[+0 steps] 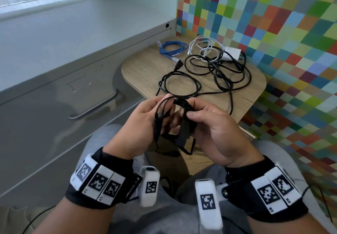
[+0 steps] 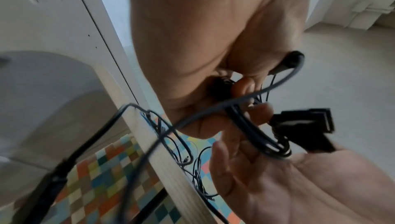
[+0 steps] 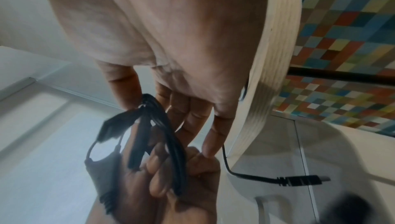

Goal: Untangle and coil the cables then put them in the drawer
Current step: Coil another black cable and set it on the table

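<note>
Head view: both hands grip black cable off table edge.

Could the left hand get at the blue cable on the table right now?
Probably not at once: the left hand and right hand both grip the black cable bundle. The blue cable lies uncovered at the table's far left, apart from the black tangle.
</note>
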`<state>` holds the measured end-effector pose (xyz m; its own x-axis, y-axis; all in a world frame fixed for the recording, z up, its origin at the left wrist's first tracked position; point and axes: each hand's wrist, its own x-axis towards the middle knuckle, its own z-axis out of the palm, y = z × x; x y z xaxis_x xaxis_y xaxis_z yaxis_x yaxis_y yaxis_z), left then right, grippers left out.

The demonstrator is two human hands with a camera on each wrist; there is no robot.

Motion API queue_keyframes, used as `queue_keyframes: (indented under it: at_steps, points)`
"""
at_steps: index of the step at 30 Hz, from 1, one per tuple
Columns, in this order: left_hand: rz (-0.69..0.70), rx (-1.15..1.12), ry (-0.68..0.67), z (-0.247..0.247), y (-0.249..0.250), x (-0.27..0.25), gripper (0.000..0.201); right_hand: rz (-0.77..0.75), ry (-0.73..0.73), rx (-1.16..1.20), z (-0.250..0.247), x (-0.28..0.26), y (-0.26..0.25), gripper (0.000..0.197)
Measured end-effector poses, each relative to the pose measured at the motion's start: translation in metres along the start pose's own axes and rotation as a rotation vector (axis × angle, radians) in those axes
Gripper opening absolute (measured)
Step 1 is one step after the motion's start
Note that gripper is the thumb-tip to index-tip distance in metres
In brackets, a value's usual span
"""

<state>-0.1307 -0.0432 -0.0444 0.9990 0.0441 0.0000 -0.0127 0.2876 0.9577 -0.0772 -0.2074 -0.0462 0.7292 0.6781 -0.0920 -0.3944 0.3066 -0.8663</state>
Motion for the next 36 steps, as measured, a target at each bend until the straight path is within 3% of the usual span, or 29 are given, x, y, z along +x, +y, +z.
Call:
queue_keyframes:
  at_steps: [2, 6, 9, 16, 24, 31, 36]
  points:
    - [-0.010, -0.121, -0.020, 0.004, -0.001, 0.000, 0.032, 0.000, 0.004, -0.017, 0.002, 0.000, -0.001, 0.010]
    - [0.005, -0.184, -0.003, 0.000, -0.008, 0.002, 0.029, -0.125, 0.092, -0.438, -0.003, -0.001, -0.003, 0.009]
    - [0.008, -0.157, -0.028, 0.003, -0.010, 0.003, 0.032, -0.203, 0.106, -0.587, -0.008, -0.002, -0.004, 0.011]
    - [-0.014, -0.133, 0.000, 0.002, -0.011, 0.003, 0.031, -0.219, 0.133, -0.491, -0.006, -0.005, -0.006, 0.020]
    - [-0.061, -0.055, -0.006, -0.003, -0.013, 0.005, 0.044, -0.207, 0.270, -0.388, -0.006, -0.005, -0.006, 0.018]
    - [-0.023, 0.336, 0.107, -0.010, -0.010, 0.003, 0.040, -0.238, 0.355, -0.433, -0.014, -0.003, -0.007, 0.020]
    - [0.134, 0.553, 0.251, -0.017, -0.007, 0.005, 0.032, -0.272, 0.417, -0.477, -0.018, -0.001, -0.005, 0.021]
